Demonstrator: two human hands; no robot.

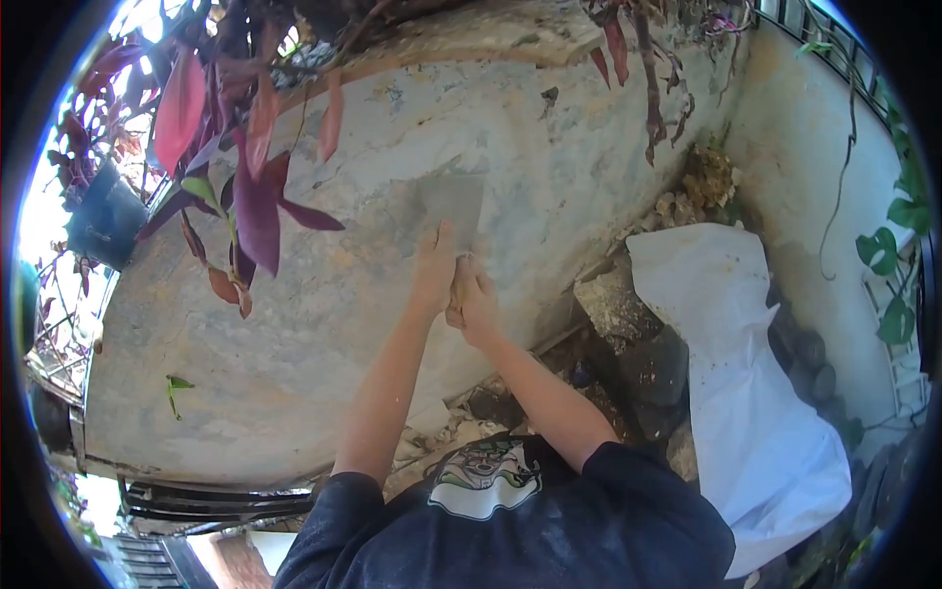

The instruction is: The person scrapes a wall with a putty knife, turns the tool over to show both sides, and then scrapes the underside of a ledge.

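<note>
A wide, flat metal scraper lies with its blade against the worn, patchy wall. My right hand is wrapped around its handle, which is mostly hidden by the fingers. Just to the left, my left hand is closed at the handle too, one finger stretched up along the lower part of the blade. Both arms reach straight out from my body, and the hands touch each other. Above the blade, the wall's surface shows a rough-edged pale patch.
Red-purple leaves hang at the upper left near a dark plant pot. A white sheet drapes over stones at the right. Broken rubble lines the wall's foot. A green sprig is at lower left.
</note>
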